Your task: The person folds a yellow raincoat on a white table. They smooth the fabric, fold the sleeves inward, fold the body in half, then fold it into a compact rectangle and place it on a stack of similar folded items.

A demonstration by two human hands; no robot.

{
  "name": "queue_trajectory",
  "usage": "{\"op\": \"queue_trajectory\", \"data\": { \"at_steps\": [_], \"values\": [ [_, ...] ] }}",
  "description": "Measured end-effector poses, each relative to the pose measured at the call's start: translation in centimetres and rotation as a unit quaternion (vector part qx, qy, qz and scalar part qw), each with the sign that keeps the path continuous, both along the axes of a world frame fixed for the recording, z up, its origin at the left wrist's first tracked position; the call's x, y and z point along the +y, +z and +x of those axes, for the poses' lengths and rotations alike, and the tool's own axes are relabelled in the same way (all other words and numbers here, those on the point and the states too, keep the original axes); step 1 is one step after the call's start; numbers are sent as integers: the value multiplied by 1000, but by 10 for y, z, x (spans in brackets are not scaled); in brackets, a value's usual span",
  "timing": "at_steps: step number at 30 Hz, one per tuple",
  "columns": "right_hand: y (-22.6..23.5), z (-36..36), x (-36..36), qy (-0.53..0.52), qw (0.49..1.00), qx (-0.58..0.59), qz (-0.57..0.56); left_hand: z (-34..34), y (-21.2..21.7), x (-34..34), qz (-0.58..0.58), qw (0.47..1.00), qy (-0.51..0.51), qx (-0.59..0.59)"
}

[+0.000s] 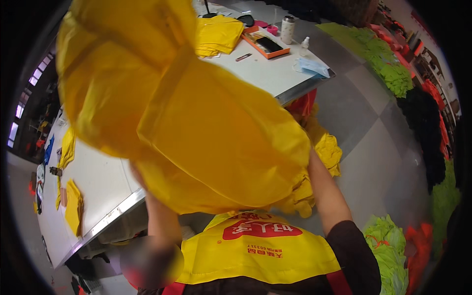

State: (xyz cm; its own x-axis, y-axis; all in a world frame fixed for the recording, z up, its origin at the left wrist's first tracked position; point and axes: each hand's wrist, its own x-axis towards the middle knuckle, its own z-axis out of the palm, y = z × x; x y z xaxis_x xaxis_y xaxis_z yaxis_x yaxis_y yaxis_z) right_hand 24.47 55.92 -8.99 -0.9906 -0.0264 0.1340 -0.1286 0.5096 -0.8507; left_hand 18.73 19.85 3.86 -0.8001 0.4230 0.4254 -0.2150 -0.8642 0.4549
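A large yellow cloth (pixel 216 132) with a seam across it billows up in front of me, blurred by motion at its upper left. It hides much of the table and most of both my hands. My left hand (pixel 138 173) is at its lower left edge, with the fingers behind the fabric. At the right edge, my right hand (pixel 310 153) is also mostly covered, and only the wrist and forearm show plainly. The cloth hangs in the air between the two hands, which hold it up.
The white table (pixel 108 182) has a metal edge. On it lie folded yellow cloths (pixel 219 35), an orange tray (pixel 268 44) with a black phone, a bottle (pixel 287 29) and a blue mask (pixel 312 67). Yellow fabric (pixel 327 150) hangs below; green piles (pixel 386 250) lie rightward.
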Motion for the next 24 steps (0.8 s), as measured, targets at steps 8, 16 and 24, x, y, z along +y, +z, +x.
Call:
{"op": "queue_trajectory", "data": {
  "at_steps": [8, 16, 24],
  "values": [
    [89, -22, -262, 295, 949, 85, -67, 43, 40, -184, -120, 924, 361, -21],
    [67, -24, -187, 57, 940, -85, -325, 78, 59, -360, -521, 714, 455, -106],
    [273, 17, -187, -92, 982, 136, -92, 83, 54, -407, -542, 770, 312, -125]
  ]
}}
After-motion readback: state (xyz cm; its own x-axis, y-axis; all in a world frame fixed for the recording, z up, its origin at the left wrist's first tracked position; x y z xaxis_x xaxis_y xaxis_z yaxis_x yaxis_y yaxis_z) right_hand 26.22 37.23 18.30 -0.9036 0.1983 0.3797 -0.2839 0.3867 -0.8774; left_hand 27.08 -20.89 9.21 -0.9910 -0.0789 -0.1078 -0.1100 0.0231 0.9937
